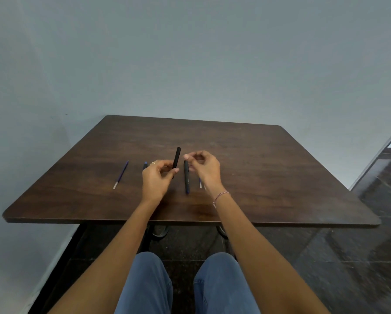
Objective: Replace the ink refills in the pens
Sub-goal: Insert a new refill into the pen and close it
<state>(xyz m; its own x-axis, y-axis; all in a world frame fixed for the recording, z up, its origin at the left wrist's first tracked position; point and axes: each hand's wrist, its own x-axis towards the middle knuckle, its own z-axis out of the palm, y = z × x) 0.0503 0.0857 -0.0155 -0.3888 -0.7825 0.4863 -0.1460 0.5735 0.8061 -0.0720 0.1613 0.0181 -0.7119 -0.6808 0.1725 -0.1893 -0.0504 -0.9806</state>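
Note:
My left hand (157,177) grips a black pen barrel (177,158) near its lower end and holds it almost upright above the table. My right hand (204,167) hovers just right of it with fingertips pinched together; whether something small sits between them I cannot tell. A second dark pen (186,176) lies on the table between my hands. A blue ink refill (121,174) lies to the left. Another blue-tipped pen (145,165) peeks out behind my left hand. Two refill ends (201,184) show under my right wrist.
The brown wooden table (280,177) stands against a grey wall. Its front edge is close to my knees, which are in blue jeans. A dark tiled floor lies to the right and below.

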